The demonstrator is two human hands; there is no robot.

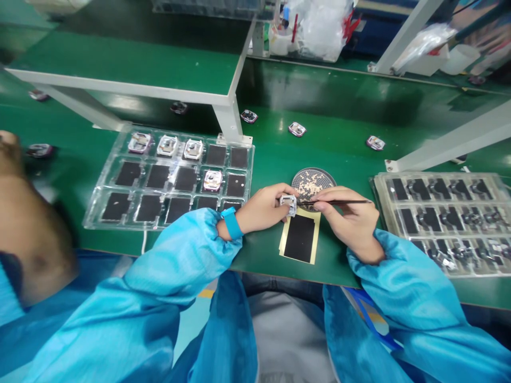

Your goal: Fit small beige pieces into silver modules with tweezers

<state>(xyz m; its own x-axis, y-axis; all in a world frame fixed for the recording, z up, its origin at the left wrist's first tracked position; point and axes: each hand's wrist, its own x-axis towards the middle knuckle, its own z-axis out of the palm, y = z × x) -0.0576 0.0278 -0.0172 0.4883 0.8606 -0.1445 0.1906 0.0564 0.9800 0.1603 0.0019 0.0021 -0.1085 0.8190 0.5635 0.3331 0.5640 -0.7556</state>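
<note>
Fine black steel tweezers (337,202) lie pinched in my right hand (347,218), their tips at a small square silver module (288,205); from here I cannot tell whether they grip it. My left hand (261,210) holds that module closed between fingers and thumb, above a black pad on a cream card (299,238). Just beyond, a round dark mesh dish (313,178) holds a heap of tiny beige pieces. Leftward, a clear plastic tray (92,205) carries four modules, three in the top row and one in the middle; its other visible pockets show only black pads, and my sleeve hides part of the bottom row. Rightward, a second clear plastic tray (439,174) holds rows of black-and-silver parts.
</note>
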